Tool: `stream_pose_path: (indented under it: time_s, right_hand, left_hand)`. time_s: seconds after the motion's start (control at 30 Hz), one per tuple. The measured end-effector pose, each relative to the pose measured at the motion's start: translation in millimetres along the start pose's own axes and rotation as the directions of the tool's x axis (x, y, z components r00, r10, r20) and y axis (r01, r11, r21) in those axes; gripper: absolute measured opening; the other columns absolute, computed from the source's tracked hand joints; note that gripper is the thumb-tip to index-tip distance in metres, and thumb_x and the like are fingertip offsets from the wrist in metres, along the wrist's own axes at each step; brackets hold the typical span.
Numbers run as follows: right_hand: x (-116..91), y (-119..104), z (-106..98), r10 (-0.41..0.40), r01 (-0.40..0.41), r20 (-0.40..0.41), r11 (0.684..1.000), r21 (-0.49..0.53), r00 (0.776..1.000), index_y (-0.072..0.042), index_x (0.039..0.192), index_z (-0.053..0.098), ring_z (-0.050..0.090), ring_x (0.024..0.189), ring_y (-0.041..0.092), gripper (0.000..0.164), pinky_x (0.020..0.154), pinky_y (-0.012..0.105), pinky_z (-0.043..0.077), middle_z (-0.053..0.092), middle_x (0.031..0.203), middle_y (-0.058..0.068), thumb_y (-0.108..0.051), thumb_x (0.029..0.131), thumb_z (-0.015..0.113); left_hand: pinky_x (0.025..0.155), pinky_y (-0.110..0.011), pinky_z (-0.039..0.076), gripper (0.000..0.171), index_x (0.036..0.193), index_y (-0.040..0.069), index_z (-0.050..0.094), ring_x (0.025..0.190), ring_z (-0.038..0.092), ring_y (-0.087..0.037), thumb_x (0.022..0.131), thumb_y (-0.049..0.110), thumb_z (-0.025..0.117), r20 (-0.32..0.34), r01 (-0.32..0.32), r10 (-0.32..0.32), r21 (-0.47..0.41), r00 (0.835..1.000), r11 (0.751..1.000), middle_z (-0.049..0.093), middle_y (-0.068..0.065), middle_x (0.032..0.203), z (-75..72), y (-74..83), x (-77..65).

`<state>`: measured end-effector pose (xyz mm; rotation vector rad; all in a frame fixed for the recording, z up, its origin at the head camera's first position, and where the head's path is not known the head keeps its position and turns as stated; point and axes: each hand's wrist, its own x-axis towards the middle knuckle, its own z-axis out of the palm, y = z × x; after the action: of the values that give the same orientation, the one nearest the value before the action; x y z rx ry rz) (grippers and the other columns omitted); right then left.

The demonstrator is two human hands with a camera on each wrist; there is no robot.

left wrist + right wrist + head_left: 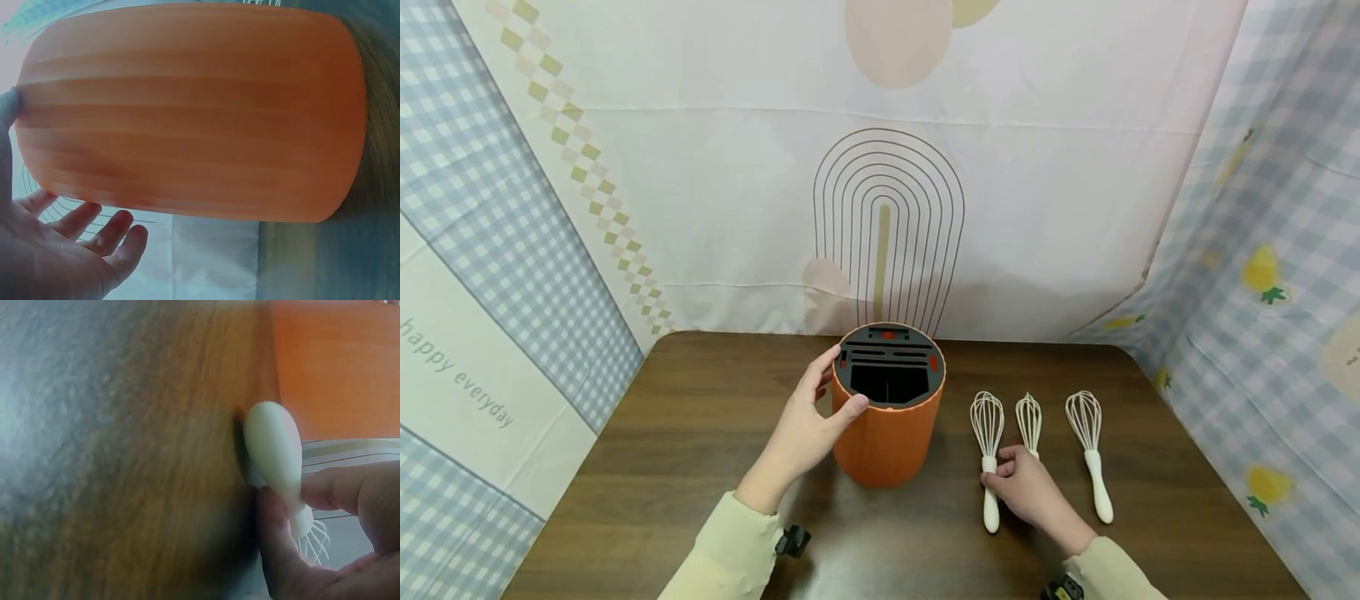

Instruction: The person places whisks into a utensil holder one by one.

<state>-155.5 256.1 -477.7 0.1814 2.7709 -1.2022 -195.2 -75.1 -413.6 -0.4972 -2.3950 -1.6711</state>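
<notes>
Whisk [988,463], leftmost of three, stands just right of orange holder [886,450], handle toward the person; can't tell if it is off the table [700,433]. Right hand [1028,490] pinches its handle between thumb and fingers, covering the handle of the middle whisk [1029,423]. Third whisk [1093,462] lies to the right. Left hand [803,435] touches the holder's rim, fingers spread, thumb at the front. Holder upright, black slotted insert [891,357] on top.
</notes>
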Motion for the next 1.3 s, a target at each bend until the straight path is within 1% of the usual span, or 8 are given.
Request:
stream_pose_path:
  time_s: [0.2,0.33,0.5,0.63,0.73,0.9,1.13,1.3]
  right_hand:
    - [1,-5,-7,-0.032,0.034,-0.041,0.998,0.052,0.999,0.016,0.121,0.051,0.061,0.076,0.016,0.047,0.065,0.029,0.051,0.066,0.087,0.008,-0.009,0.085,0.069]
    - [4,-12,-17,-0.027,0.036,-0.063,0.99,0.138,0.998,0.013,0.123,0.052,0.062,0.081,0.016,0.044,0.066,0.025,0.051,0.065,0.097,0.012,-0.011,0.088,0.067]
    - [7,-23,-29,-0.057,0.084,-0.106,0.959,0.27,0.993,0.009,0.125,0.052,0.06,0.086,0.013,0.043,0.069,0.021,0.052,0.061,0.108,0.017,-0.014,0.092,0.066]
    - [6,-33,-35,-0.109,0.157,-0.162,0.932,0.326,0.981,0.005,0.125,0.053,0.059,0.083,0.009,0.042,0.067,0.02,0.051,0.06,0.11,0.018,-0.017,0.092,0.067]
    - [5,-42,-38,-0.146,0.213,-0.207,0.911,0.353,0.967,0.003,0.123,0.054,0.06,0.08,0.008,0.04,0.064,0.019,0.05,0.06,0.109,0.017,-0.018,0.092,0.068]
    - [0,-64,-46,-0.214,0.32,-0.29,0.862,0.392,0.933,0.003,0.123,0.054,0.061,0.082,0.007,0.039,0.066,0.018,0.05,0.06,0.107,0.017,-0.016,0.091,0.068]
    - [-11,-96,-53,-0.264,0.429,-0.387,0.788,0.442,0.883,0.003,0.122,0.056,0.062,0.088,0.011,0.037,0.076,0.018,0.052,0.06,0.107,0.011,-0.014,0.091,0.068]
    - [-13,-114,-52,-0.278,0.487,-0.429,0.7,0.522,0.859,0.005,0.119,0.055,0.062,0.087,0.013,0.034,0.077,0.019,0.052,0.06,0.103,0.01,-0.007,0.09,0.068]
  left_hand:
    - [0.108,-0.047,0.035,0.076,0.15,0.036,0.029,0.13,0.04,-0.017,0.086,0.051,0.068,0.005,0.013,-0.014,0.035,1.0,0.999,0.036,0.009,0.148,1.1,1.9,-1.3]
    - [0.104,-0.053,0.038,0.076,0.149,0.04,0.028,0.132,0.038,-0.018,0.085,0.055,0.067,-0.008,0.034,-0.033,0.051,0.999,0.998,0.034,0.01,0.148,1.5,2.7,-1.9]
    - [0.105,-0.055,0.035,0.077,0.15,0.04,0.027,0.132,0.037,-0.016,0.085,0.056,0.066,-0.016,0.03,-0.029,0.081,0.999,0.996,0.036,0.008,0.148,3.2,2.8,-1.8]
    - [0.106,-0.053,0.035,0.078,0.15,0.038,0.027,0.132,0.037,-0.014,0.085,0.057,0.065,-0.019,0.022,-0.02,0.116,1.0,0.993,0.037,0.007,0.147,3.3,0.9,-1.1]
    - [0.107,-0.048,0.036,0.076,0.15,0.036,0.028,0.131,0.038,-0.013,0.086,0.055,0.065,-0.011,0.007,-0.006,0.099,1.0,0.995,0.037,0.008,0.147,3.6,-0.3,-0.1]
    - [0.107,-0.04,0.037,0.073,0.15,0.032,0.029,0.131,0.041,-0.014,0.089,0.047,0.066,0.008,-0.026,0.025,0.017,1.0,1.0,0.037,0.008,0.147,3.8,-2.1,0.7]
    - [0.107,-0.042,0.037,0.065,0.15,0.028,0.03,0.131,0.043,-0.021,0.095,0.036,0.062,0.004,-0.055,0.055,-0.044,0.998,0.998,0.037,-0.001,0.148,4.5,-2.6,0.8]
    - [0.106,-0.048,0.037,0.061,0.149,0.015,0.034,0.129,0.044,-0.028,0.096,0.026,0.062,-0.002,-0.06,0.06,-0.068,0.998,0.996,0.04,-0.01,0.145,2.2,10.1,-0.5]
